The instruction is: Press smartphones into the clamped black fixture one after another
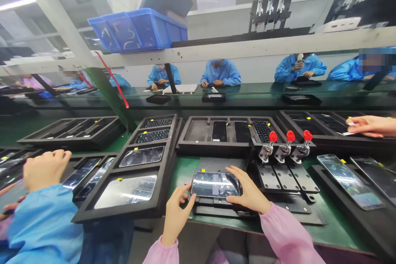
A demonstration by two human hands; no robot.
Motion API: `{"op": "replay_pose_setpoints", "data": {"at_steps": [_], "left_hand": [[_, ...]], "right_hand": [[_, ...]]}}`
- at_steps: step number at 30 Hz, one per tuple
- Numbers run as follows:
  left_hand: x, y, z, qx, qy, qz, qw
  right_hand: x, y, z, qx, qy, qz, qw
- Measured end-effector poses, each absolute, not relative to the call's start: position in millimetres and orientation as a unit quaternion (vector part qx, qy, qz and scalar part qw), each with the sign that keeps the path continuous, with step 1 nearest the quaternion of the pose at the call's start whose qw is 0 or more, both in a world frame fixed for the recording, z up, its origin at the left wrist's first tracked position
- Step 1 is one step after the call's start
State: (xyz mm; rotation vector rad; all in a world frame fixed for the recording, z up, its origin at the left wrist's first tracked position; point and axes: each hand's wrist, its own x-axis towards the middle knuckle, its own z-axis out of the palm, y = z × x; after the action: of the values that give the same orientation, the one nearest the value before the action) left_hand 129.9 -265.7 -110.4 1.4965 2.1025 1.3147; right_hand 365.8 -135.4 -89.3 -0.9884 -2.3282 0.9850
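A smartphone [213, 185] with a dark, glossy screen and a yellow tab at its top edge lies sideways over a black fixture plate [210, 209]. My left hand [178, 209] has its thumb and fingers at the phone's left end. From the right, my right hand [250, 193] grips the other end, thumb on the near edge and fingers on the far edge. Just right of it stands a black clamp jig [280, 176] with metal plates and red-tipped toggle levers.
Foam trays [168, 173] with phones and phone parts lie to the left; another tray [202, 143] is behind the fixture. More phones [351, 181] rest at right. A co-worker's blue sleeve [46, 218] reaches in at left, another person's hand [369, 126] at right. A shelf [216, 49] crosses above.
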Motion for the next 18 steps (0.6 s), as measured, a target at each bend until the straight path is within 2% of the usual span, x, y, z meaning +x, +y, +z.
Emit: {"op": "replay_pose_setpoints", "data": {"at_steps": [5, 11, 18], "left_hand": [[128, -269, -110, 0.517, 0.719, 0.446, 0.131], [127, -271, -106, 0.514, 0.716, 0.464, 0.089], [127, -267, -105, 0.531, 0.706, 0.466, 0.048]], "right_hand": [[370, -141, -94, -0.345, -0.844, 0.333, 0.239], [366, -146, -103, -0.36, -0.845, 0.284, 0.275], [357, -149, -104, -0.354, -0.88, 0.181, 0.259]]}}
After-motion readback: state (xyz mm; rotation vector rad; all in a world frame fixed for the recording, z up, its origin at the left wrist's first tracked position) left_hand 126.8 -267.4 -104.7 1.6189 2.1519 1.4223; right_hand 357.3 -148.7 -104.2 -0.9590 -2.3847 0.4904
